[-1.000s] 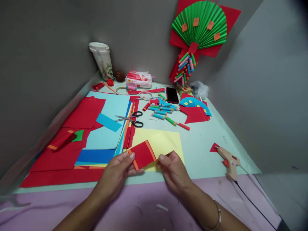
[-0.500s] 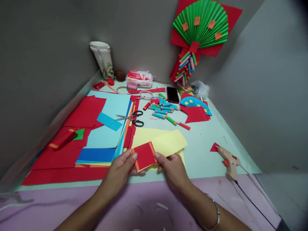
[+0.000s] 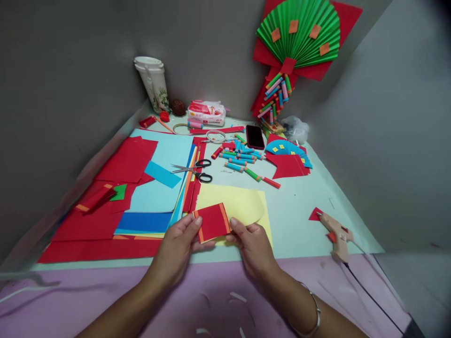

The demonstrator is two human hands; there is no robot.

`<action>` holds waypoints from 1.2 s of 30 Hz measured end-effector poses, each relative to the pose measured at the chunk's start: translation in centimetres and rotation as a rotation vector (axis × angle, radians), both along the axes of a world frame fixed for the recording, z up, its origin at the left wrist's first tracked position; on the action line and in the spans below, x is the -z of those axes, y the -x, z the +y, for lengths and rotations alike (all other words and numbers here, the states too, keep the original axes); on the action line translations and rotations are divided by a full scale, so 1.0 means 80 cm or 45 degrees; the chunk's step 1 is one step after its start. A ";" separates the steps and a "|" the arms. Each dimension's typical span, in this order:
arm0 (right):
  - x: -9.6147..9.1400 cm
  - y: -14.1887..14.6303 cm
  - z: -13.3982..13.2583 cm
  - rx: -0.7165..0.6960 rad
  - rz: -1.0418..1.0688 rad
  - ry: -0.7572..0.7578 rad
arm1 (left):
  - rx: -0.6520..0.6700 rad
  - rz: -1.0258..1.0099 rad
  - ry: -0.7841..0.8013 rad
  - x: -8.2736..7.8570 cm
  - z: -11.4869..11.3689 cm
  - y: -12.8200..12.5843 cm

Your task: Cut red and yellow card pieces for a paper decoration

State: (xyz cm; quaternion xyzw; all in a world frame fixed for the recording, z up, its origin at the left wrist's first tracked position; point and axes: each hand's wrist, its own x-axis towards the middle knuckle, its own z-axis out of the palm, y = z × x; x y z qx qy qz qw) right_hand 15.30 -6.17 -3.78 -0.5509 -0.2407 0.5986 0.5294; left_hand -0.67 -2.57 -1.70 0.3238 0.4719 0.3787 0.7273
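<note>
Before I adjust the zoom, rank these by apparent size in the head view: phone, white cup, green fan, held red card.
1. Green fan
2. Red card and white cup: too alike to rank, and the card is nearer the camera
3. Phone

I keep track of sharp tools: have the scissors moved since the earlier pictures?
No: the scissors keep the same place against the blue strip, blade tips by its edge; only the whole view has shifted.

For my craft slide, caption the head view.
Left hand and right hand hold orange-banded red paper; open scissors lie farther back, a glue gun to the right.
</note>
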 end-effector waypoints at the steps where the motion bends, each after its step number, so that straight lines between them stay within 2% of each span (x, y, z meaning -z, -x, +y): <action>1: -0.001 0.000 0.000 -0.003 0.014 -0.004 | 0.000 0.007 -0.009 0.000 0.000 0.000; 8: -0.005 0.003 -0.002 -0.044 -0.085 -0.010 | 0.007 0.056 -0.057 0.001 0.001 0.000; 13: -0.006 0.005 -0.002 0.040 -0.091 -0.003 | -0.022 -0.033 -0.052 -0.001 -0.003 -0.001; 21: 0.000 0.002 0.001 0.084 -0.090 -0.044 | 0.134 -0.103 -0.046 0.003 -0.002 0.000; 28: 0.000 0.004 -0.002 0.108 -0.087 -0.019 | 0.151 -0.087 -0.017 0.010 -0.002 0.002; 36: 0.003 0.001 0.000 0.080 -0.031 -0.083 | 0.167 -0.029 -0.017 0.004 0.001 0.004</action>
